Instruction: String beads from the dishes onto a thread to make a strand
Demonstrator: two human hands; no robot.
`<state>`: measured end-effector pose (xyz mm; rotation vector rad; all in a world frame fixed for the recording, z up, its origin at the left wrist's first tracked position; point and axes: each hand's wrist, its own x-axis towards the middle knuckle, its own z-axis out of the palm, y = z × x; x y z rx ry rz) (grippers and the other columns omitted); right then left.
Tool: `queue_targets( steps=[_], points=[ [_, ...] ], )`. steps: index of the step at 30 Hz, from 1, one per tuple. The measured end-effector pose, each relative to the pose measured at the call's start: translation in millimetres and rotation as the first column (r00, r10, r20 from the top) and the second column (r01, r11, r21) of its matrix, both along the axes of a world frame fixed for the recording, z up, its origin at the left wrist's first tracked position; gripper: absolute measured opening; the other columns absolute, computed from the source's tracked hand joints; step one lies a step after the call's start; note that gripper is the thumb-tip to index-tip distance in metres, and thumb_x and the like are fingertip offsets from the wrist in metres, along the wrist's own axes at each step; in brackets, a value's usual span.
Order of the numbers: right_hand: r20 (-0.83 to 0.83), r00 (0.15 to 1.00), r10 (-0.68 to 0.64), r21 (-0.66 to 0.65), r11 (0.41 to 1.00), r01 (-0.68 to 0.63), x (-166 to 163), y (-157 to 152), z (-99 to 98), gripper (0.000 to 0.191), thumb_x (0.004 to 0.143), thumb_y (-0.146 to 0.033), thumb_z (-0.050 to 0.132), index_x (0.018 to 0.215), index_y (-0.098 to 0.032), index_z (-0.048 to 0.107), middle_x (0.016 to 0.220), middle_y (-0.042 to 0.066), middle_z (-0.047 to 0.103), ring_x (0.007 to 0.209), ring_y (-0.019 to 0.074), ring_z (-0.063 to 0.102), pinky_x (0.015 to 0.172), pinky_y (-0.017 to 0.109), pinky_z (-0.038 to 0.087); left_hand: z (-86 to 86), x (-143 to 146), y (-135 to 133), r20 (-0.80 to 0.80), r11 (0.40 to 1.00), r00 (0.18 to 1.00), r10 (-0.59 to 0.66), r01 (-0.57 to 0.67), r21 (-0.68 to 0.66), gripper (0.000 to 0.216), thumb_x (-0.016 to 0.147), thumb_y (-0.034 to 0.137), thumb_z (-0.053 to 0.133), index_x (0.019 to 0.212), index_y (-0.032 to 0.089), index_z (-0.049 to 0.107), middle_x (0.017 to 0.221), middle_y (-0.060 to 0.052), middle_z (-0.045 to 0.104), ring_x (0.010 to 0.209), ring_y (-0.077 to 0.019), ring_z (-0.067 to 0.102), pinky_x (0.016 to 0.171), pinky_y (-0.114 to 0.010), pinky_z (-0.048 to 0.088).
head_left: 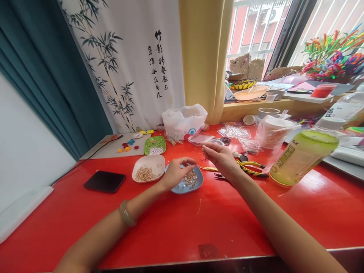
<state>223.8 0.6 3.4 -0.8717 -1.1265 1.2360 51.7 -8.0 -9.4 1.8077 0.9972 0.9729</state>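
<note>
We hold our left hand (174, 172), fingertips pinched together, over the blue dish (174, 190) of beads (191, 178), nearer than our right hand (222, 157), likewise pinched, at its two o'clock.

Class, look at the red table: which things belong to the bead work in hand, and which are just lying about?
In hand: left hand, pinched over the blue dish of beads; right hand, fingertips pinched beside it; white dish of gold beads close by.
Lying about: black phone, yellow-handled pliers, green dish, drink bottle, white plastic bag.
</note>
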Motion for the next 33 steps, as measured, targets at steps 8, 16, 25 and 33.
queue_targets(
  steps=[8,16,25,33],
  points=[
    [0.067,0.982,0.176,-0.025,0.984,-0.175,-14,-18,10.1,0.029,0.064,-0.028,0.065,0.092,-0.020,0.060,0.079,0.003,0.065,0.075,0.0121,0.059,0.071,0.027,0.044,18.6,0,-5,0.360,0.975,0.929,0.081,0.000,-0.221,0.029,0.065,0.033,0.061,0.090,0.017,0.062,0.090,-0.005,0.064,0.077,-0.0123,0.055,0.061,-0.022,0.042],
    [0.031,0.980,0.196,-0.066,0.979,-0.194,-17,-20,10.5,0.044,0.062,-0.027,0.067,0.103,-0.019,0.051,0.066,-0.002,0.061,0.061,0.0087,0.054,0.059,0.023,0.041,19.3,0,-6,0.423,0.934,0.896,0.136,0.027,-0.358,0.024,0.060,0.033,0.066,0.078,0.016,0.065,0.076,-0.004,0.062,0.066,-0.0096,0.051,0.054,-0.019,0.040],
    [0.119,0.969,0.215,-0.092,0.975,-0.205,-22,-25,13.7,0.033,0.061,-0.031,0.068,0.088,-0.017,0.056,0.060,-0.004,0.052,0.053,0.0064,0.049,0.052,0.022,0.039,18.8,-2,-3,0.451,0.916,0.887,0.099,0.096,-0.389,0.022,0.055,0.030,0.070,0.069,0.014,0.064,0.069,-0.002,0.059,0.061,-0.0075,0.050,0.054,-0.019,0.037],
    [0.216,0.959,0.185,0.041,0.979,-0.198,-23,-25,10.1,0.025,0.067,-0.031,0.063,0.089,-0.020,0.060,0.070,-0.003,0.051,0.056,0.0065,0.048,0.056,0.023,0.040,17.8,1,-6,0.500,0.861,0.854,0.145,0.140,-0.488,0.024,0.056,0.033,0.070,0.068,0.013,0.063,0.063,0.001,0.052,0.058,-0.0051,0.046,0.054,-0.019,0.036]
  ],
)
